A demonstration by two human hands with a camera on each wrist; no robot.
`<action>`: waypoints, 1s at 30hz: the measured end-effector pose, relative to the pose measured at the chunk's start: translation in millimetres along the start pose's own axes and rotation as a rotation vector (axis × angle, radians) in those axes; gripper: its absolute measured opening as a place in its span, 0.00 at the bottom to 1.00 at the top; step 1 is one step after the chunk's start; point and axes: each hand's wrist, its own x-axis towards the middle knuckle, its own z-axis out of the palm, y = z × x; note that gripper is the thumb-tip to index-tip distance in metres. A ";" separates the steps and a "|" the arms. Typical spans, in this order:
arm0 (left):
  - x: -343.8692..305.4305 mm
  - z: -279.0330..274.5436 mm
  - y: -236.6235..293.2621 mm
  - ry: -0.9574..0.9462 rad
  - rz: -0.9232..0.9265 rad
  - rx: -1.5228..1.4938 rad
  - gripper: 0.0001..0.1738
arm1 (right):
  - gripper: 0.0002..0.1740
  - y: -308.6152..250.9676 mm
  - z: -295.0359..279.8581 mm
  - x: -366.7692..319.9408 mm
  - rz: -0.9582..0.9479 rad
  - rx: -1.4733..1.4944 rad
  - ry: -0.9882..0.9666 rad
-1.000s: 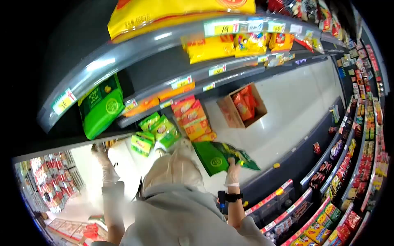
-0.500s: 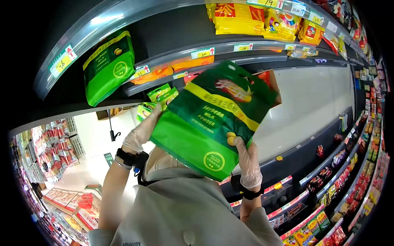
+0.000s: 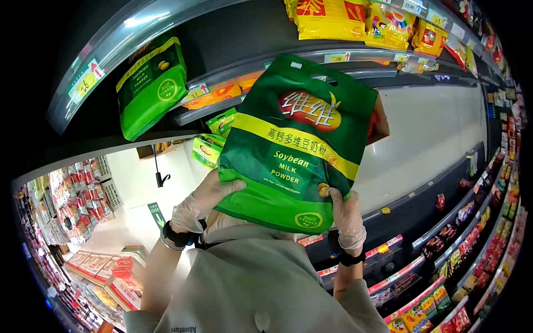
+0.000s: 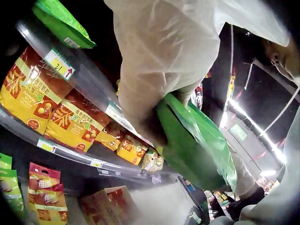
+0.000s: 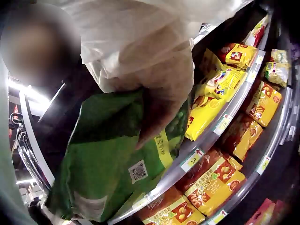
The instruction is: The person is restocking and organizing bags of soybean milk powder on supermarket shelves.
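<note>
A large green bag of soybean milk powder [image 3: 252,172] is held up before the chest, its printed front facing the head camera. My left hand [image 3: 202,202], in a thin clear glove, grips the bag's lower left edge with the thumb on the front. At the lower right corner my gloved right hand [image 3: 348,219] pinches the bag, thumb in front. In the left wrist view, the left hand [image 4: 164,51] holds the bag's green edge [image 4: 187,145]. The right wrist view shows the right hand [image 5: 150,61] at the bag's back [image 5: 108,145], near a printed square code.
A matching green bag [image 3: 152,91] stands on the shelf [image 3: 222,33] at left. Yellow bags [image 3: 330,19] fill its farther part. Smaller green packs [image 3: 206,150] sit lower down, and a cardboard box [image 3: 379,122] lies behind the held bag. More stocked shelves [image 3: 455,244] run along the right.
The bag, earlier low at the right in the right hand alone, has come up in front of the body. My left hand has moved in from the left and now grips it too.
</note>
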 end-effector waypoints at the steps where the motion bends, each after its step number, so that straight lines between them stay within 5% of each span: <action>1: -0.5 -0.2 0.2 -0.002 0.028 0.059 0.20 | 0.10 1.3 1.2 0.0 -0.016 0.031 0.011; 9: -9.4 12.2 3.9 0.145 0.164 0.336 0.13 | 0.06 -15.8 -1.7 4.7 -0.164 -0.310 -0.011; 18: -20.3 9.7 -3.4 0.314 0.303 0.597 0.12 | 0.03 -21.5 12.3 14.8 0.015 -0.046 0.025; 22: -27.6 17.1 -3.1 0.338 0.271 0.501 0.14 | 0.04 -24.9 8.3 14.2 -0.069 -0.190 0.013; 30: -44.5 32.4 -6.5 0.443 0.234 0.537 0.17 | 0.05 -20.2 3.6 19.9 0.057 -0.074 -0.019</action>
